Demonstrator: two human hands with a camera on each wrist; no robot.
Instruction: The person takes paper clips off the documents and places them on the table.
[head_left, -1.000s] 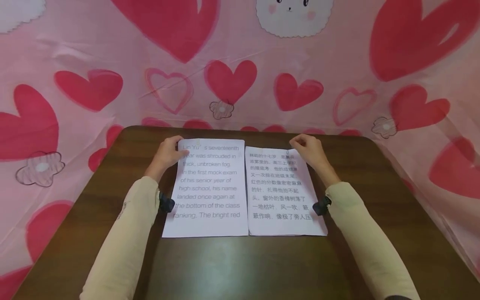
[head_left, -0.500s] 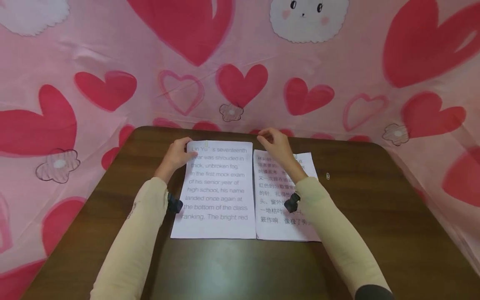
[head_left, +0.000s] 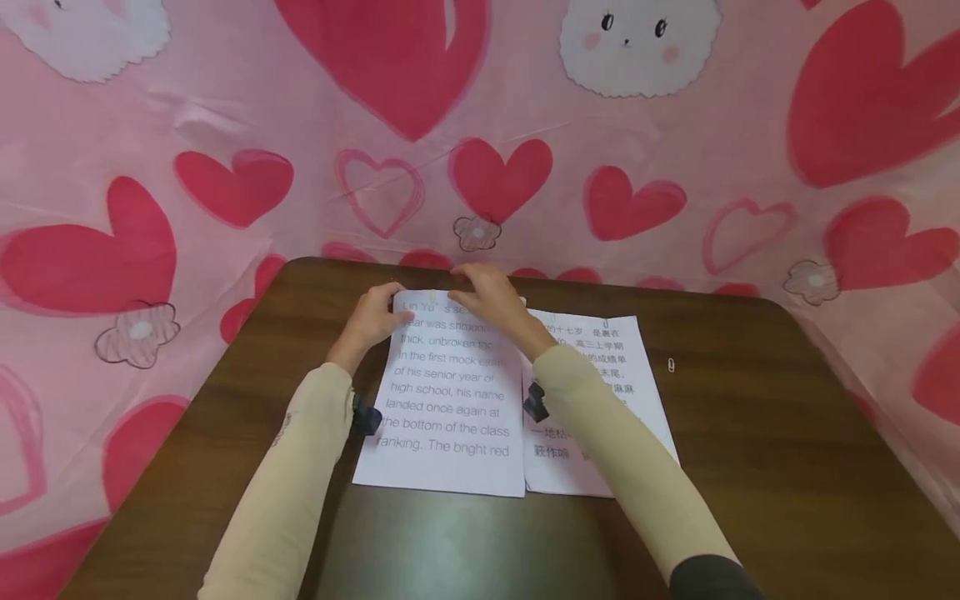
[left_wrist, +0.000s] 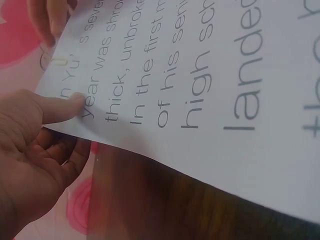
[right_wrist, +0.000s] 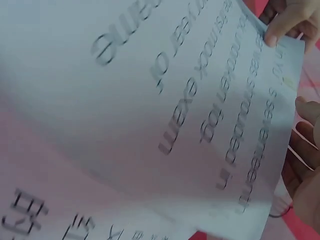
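My left hand (head_left: 371,321) holds the upper left corner of the English-text sheet (head_left: 442,467), thumb on the print and fingers beneath, as the left wrist view shows. A yellow paper clip (left_wrist: 60,62) sits on that sheet's top edge. My right hand (head_left: 495,300) reaches across to the top edge of the same sheet. In the right wrist view its thumb is beside the edge near the clip, its fingers bent loosely by the sheet's rim. The Chinese-text sheet (head_left: 637,375) lies to the right, partly hidden under my right forearm, with a dark paper clip (head_left: 606,323) on its top edge.
A loose white paper clip (head_left: 671,365) lies on the dark wooden table (head_left: 765,433), right of the Chinese-text sheet. A pink cloth (head_left: 420,192) printed with hearts hangs right behind the table's far edge.
My right hand has moved left, from the top of the Chinese-text sheet to the top of the English-text sheet. The loose clip came into sight. My left hand keeps its hold; the head view shifted slightly.
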